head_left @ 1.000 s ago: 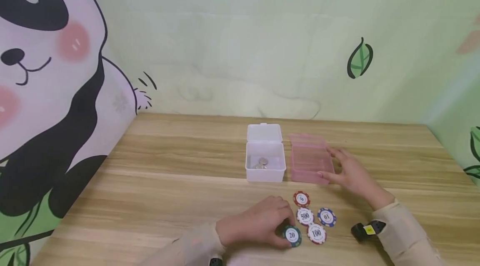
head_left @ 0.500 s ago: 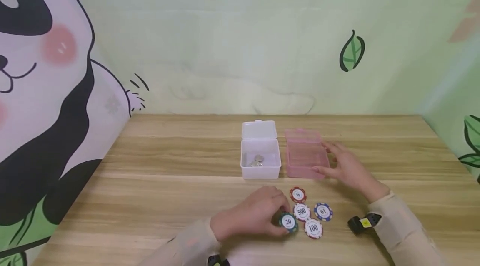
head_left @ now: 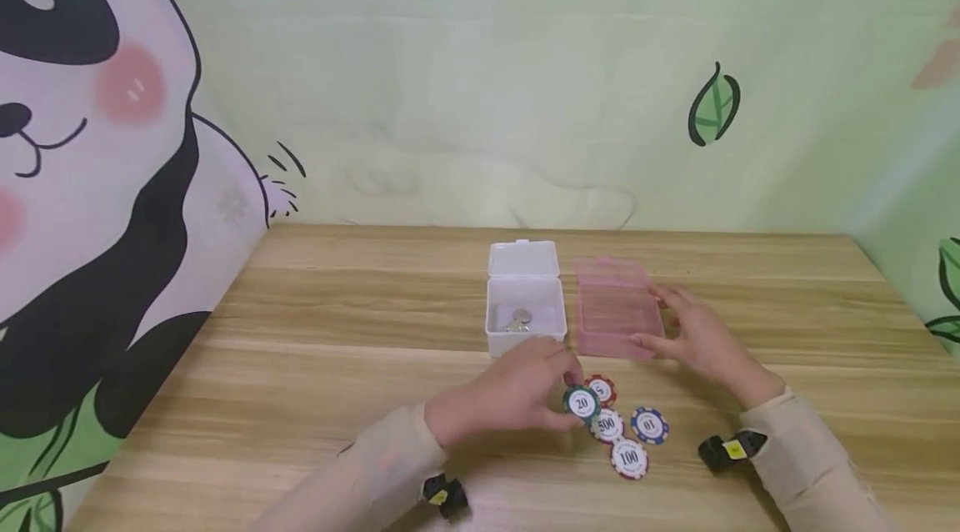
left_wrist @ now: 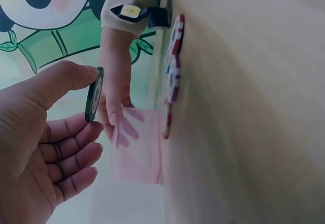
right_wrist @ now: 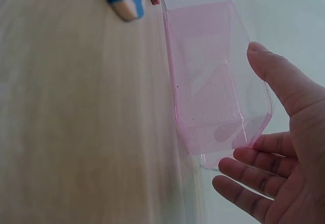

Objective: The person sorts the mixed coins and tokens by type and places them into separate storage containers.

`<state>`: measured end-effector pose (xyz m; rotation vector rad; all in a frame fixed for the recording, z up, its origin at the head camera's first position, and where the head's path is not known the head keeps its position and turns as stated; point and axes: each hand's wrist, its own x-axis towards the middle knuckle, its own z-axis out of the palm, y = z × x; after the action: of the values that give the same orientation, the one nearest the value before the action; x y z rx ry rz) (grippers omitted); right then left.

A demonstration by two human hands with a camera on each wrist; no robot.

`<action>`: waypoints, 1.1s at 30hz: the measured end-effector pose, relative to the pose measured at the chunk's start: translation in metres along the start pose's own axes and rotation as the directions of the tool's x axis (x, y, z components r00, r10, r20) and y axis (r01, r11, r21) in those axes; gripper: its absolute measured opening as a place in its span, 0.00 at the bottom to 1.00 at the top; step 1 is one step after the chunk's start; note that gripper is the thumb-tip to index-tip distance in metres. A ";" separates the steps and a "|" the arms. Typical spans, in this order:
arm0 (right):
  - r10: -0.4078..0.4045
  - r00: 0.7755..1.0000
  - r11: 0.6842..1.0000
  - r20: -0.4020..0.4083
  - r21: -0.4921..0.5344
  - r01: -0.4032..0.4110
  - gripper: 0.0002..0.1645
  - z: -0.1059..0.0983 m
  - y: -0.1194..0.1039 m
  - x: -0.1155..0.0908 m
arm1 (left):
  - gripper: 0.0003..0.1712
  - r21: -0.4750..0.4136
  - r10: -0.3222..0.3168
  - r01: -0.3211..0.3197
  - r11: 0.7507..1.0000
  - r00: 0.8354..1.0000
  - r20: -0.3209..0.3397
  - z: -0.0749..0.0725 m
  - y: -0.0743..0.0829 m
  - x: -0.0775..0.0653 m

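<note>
My left hand pinches a green poker chip marked 20 between thumb and fingertips. In the left wrist view that chip is held off the tabletop. Below it lie a red chip marked 5, a white 500 chip, a blue 10 chip and a white 100 chip. My right hand holds the right side of an open pink see-through box. Its thumb is at the front rim in the right wrist view, and the fingers reach behind the box's corner.
A white box with its lid raised stands left of the pink one, just behind my left hand. Several coins lie inside it. Both boxes are on a wooden table backed by a printed panda wall.
The green chip has risen off the table and moved away from me in my left hand, now overlapping the 5 and 500 chips in view. My right hand stays at the pink box.
</note>
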<state>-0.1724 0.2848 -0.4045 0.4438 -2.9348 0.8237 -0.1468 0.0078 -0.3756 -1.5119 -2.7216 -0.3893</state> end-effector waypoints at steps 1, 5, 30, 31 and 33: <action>0.001 1.000 1.000 0.001 0.003 -0.001 0.53 0.000 0.000 0.000 | 0.23 -0.001 -0.004 0.004 1.000 1.000 -0.005 -0.002 -0.001 0.001; 0.005 1.000 1.000 0.008 0.010 -0.005 0.53 0.000 0.000 0.000 | 0.23 0.016 -0.017 0.018 1.000 1.000 -0.026 -0.011 -0.005 0.009; -0.022 1.000 1.000 -0.012 0.001 0.022 0.52 0.001 0.001 0.000 | 0.21 0.027 -0.231 0.234 0.972 0.970 -0.076 -0.017 -0.030 0.072; -0.019 1.000 1.000 -0.010 0.005 0.019 0.52 0.001 0.001 0.000 | 0.21 0.032 -0.232 0.235 0.971 0.970 -0.070 -0.016 -0.031 0.075; -0.016 1.000 1.000 -0.005 0.008 0.016 0.53 0.001 0.001 0.000 | 0.21 0.045 -0.231 0.234 0.971 0.971 -0.057 -0.013 -0.032 0.081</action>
<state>-0.1721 0.2852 -0.4056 0.4638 -2.9203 0.8339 -0.2183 0.0561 -0.3598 -1.1568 -2.8513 -0.3520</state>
